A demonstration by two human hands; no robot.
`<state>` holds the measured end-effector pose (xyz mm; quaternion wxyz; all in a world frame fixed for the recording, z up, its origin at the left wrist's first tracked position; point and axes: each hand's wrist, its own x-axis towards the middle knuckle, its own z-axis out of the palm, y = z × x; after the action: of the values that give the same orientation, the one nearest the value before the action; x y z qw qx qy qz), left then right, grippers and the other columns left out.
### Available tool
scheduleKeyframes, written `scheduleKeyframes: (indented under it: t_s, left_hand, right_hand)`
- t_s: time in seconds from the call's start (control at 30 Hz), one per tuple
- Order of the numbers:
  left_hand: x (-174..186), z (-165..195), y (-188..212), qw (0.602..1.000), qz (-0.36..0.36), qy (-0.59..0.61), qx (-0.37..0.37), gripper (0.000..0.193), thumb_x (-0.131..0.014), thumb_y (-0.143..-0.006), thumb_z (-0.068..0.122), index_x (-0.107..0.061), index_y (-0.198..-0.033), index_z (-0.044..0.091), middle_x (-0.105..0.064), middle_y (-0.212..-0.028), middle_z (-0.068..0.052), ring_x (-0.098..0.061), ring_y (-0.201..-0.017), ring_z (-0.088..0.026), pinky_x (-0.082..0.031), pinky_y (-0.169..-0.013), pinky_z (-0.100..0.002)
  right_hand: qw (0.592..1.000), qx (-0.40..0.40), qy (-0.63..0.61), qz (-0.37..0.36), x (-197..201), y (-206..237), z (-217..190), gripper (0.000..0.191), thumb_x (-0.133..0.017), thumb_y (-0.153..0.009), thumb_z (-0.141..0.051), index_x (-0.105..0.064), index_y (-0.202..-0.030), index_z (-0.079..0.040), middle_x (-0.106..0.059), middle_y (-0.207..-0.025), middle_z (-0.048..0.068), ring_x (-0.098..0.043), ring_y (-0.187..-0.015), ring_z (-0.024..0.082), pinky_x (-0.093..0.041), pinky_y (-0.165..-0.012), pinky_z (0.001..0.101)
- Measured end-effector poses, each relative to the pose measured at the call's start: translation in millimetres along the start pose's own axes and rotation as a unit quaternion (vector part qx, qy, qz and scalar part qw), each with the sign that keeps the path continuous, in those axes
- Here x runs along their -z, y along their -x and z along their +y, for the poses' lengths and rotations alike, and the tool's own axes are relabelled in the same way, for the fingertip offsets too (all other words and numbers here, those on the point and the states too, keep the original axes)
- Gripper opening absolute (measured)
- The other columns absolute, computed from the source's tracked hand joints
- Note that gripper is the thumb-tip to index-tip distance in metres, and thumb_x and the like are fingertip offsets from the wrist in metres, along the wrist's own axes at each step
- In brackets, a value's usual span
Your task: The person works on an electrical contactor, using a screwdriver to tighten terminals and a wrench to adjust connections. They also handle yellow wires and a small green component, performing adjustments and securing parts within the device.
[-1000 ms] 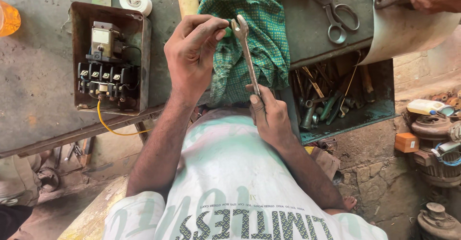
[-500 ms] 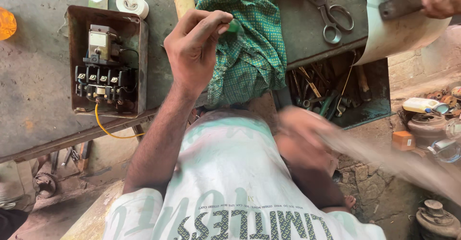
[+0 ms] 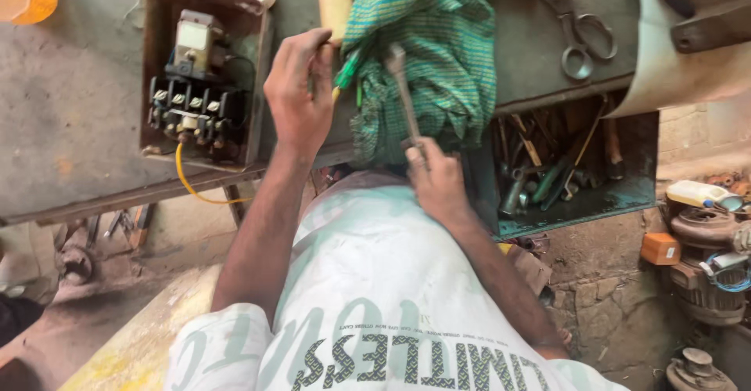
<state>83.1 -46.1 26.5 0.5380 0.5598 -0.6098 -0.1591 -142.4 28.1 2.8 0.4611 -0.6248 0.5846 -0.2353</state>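
A metal wrench [image 3: 403,93] is gripped at its lower end by the closed right hand [image 3: 438,183], its head over the green cloth [image 3: 426,46]. A green-handled screwdriver [image 3: 350,70] is pinched by the left hand [image 3: 300,93] above the bench [image 3: 70,125], beside the open switch box [image 3: 199,78].

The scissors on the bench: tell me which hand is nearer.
Right. The right hand grips a wrench below and left of the scissors; the left hand is farther left, past the green cloth.
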Motion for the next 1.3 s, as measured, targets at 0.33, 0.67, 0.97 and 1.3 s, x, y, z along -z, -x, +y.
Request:
scheduleKeyframes:
  t_s: [0.33, 0.67, 0.97, 1.3]
  left_hand:
    - [23, 3, 39, 0.936, -0.163, -0.310, 0.037, 0.017, -0.067, -0.091, 0.019, -0.060, -0.100, 0.007, -0.065, -0.101, -0.013, -0.066, -0.090, -0.035, -0.056, -0.070, -0.045]
    - [38, 36, -7, 0.879, -0.198, -0.429, 0.061, 0.013, -0.061, -0.081, 0.010, -0.067, -0.091, 0.003, -0.066, -0.093, -0.011, -0.068, -0.088, -0.026, -0.059, -0.059, -0.040]
    - [59, 57, -31, 0.975, -0.138, -0.175, 0.019, 0.017, -0.074, -0.089, 0.024, -0.071, -0.087, 0.007, -0.070, -0.085, -0.009, -0.070, -0.082, -0.031, -0.055, -0.069, -0.046]
    - [58, 95, -20, 0.993, -0.065, 0.097, 0.017, 0.022, -0.074, -0.097, 0.027, -0.070, -0.096, 0.005, -0.068, -0.087, -0.007, -0.069, -0.077, -0.019, -0.054, -0.069, -0.035]
  right_hand:
    - [0.980, -0.006, -0.198, 0.012, 23, 0, -1, 0.023, -0.047, -0.111, -0.016, -0.059, -0.121, 0.001, -0.048, -0.064, -0.003, -0.046, -0.053, 0.003, -0.041, -0.047, 0.0226]
    - [0.959, 0.004, -0.283, 0.020, 31, 11, -29, 0.029, -0.049, -0.109, -0.016, -0.060, -0.130, 0.002, -0.044, -0.070, -0.003, -0.042, -0.057, 0.005, -0.039, -0.048, 0.0241]
    - [0.975, 0.027, -0.215, 0.047, 31, 3, -20, 0.031, -0.047, -0.108, -0.019, -0.057, -0.124, 0.005, -0.041, -0.060, 0.003, -0.042, -0.044, 0.011, -0.034, -0.039, 0.0278]
    - [0.947, 0.146, -0.278, 0.071, 25, -18, -14, 0.016, -0.045, -0.108, -0.008, -0.046, -0.121, 0.001, -0.063, -0.122, 0.016, -0.066, -0.105, 0.021, -0.058, -0.077, 0.0353]
